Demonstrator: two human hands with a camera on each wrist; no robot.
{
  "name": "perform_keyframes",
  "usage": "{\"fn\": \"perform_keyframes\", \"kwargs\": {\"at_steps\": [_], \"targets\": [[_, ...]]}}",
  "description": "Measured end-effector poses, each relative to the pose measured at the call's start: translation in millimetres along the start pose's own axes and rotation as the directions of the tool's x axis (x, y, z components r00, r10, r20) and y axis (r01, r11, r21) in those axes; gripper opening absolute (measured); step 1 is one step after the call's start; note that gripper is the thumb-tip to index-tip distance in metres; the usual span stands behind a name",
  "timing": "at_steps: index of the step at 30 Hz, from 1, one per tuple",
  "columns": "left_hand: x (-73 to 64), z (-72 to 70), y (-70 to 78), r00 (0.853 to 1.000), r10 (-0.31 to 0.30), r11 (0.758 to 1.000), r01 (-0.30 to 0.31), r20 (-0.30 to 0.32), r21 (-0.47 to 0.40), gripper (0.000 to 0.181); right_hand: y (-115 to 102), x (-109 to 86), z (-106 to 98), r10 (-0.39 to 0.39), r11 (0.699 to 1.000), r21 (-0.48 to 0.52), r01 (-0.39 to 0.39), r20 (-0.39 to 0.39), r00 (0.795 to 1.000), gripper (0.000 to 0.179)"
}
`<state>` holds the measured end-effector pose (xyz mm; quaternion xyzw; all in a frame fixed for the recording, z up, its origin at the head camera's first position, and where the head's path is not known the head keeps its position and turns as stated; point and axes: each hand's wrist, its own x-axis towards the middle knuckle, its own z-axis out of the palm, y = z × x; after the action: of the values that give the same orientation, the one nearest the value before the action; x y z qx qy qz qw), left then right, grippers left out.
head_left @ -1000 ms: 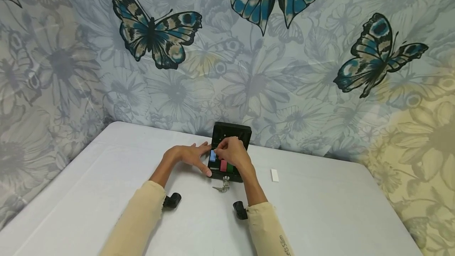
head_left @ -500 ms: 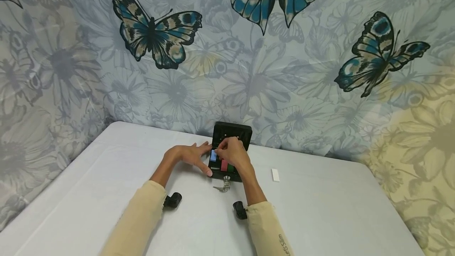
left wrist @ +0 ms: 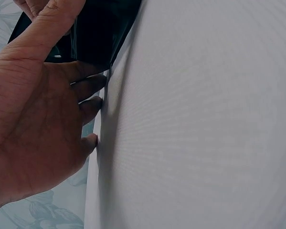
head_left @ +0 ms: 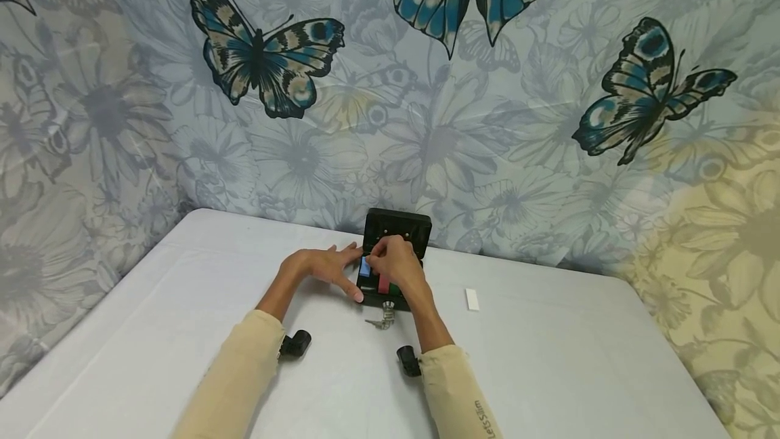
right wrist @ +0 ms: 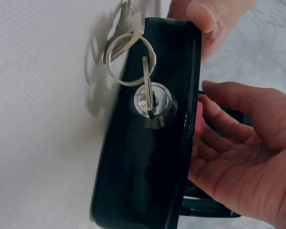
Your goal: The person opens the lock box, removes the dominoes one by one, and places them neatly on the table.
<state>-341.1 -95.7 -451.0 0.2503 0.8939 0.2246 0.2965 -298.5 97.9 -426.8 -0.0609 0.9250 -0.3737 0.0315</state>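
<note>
White table [head_left: 548, 358] bearing 1 open black box [right wrist: 138, 171]. Left hand [head_left: 328, 268]: fingers spread, thumb touching the box to its right. Right hand [head_left: 397, 264]: over the box, fingers bent, grasp indeterminable; 1 blue piece [head_left: 364, 269] beside its fingertips.

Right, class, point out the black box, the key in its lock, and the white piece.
Black box [right wrist: 135, 164]: right wrist view, front wall.
Key [right wrist: 146, 75]: right wrist view, handle.
White piece [head_left: 472, 299]: head view, top face.

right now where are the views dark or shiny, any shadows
Left wrist: dim, the left hand shaded and the black box losing detail; right wrist: glints on the lock, the hanging keys casting shadows on the white cloth; head: brighter, fairly even light.
</note>
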Motion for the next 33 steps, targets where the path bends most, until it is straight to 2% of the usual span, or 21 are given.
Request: {"fn": "perform_keyframes", "kwargs": {"at_steps": [10, 23, 33], "targets": [[-0.9, 0.6, -0.1, 1.0, 0.006, 1.0, -0.006, -0.007, -0.002, 0.125, -5, -0.9, 7, 0.071, 0.997, -0.032, -0.072, -0.041, 0.997, 0.008], [1.7, 1.3, -0.8, 1.0, 0.01, 1.0, -0.01, -0.002, -0.005, 0.126, -3, -0.7, 11, -0.014, 0.999, -0.053, 0.009, -0.094, 0.995, 0.007], [-1.3, 0.1, -0.5, 1.0, 0.006, 1.0, -0.006, -0.003, -0.009, 0.124, -5, 0.4, 12, 0.026, 0.999, -0.035, -0.03, -0.12, 0.992, 0.011]]}}
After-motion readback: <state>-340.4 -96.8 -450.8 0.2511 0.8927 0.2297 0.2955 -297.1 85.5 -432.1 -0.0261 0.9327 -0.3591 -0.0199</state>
